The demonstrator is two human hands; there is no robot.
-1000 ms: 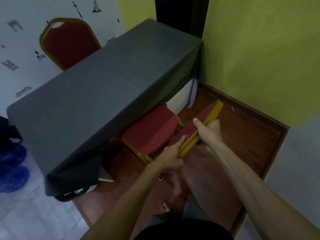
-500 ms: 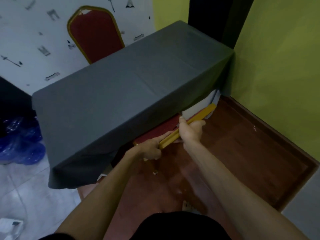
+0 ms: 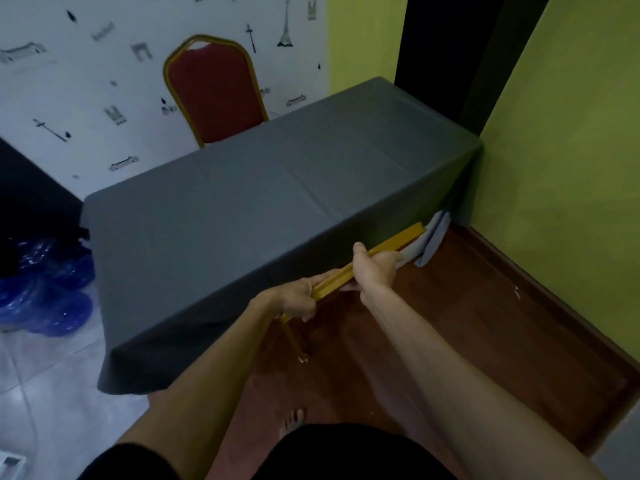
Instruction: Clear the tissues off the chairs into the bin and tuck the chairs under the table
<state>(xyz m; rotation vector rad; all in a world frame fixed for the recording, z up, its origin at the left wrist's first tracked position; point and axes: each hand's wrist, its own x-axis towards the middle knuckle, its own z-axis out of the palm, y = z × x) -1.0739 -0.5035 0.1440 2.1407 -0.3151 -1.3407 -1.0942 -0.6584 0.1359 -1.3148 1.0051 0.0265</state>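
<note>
The near chair's gold backrest frame lies against the front edge of the table, which is draped in a grey cloth. Its seat is hidden under the cloth; one gold leg shows below. My left hand grips the left end of the backrest top, and my right hand grips it further right. A second red chair with a gold frame stands behind the table, against the white wall. No tissues or bin are in view.
Yellow-green walls close in on the right, with a dark doorway behind the table. Blue plastic bags lie on the tiled floor at left. A raised wooden floor is under me, and my bare foot shows below.
The near chair has slid under the table: its red seat, visible a second ago, is now hidden by the cloth. Both hands moved forward with the backrest.
</note>
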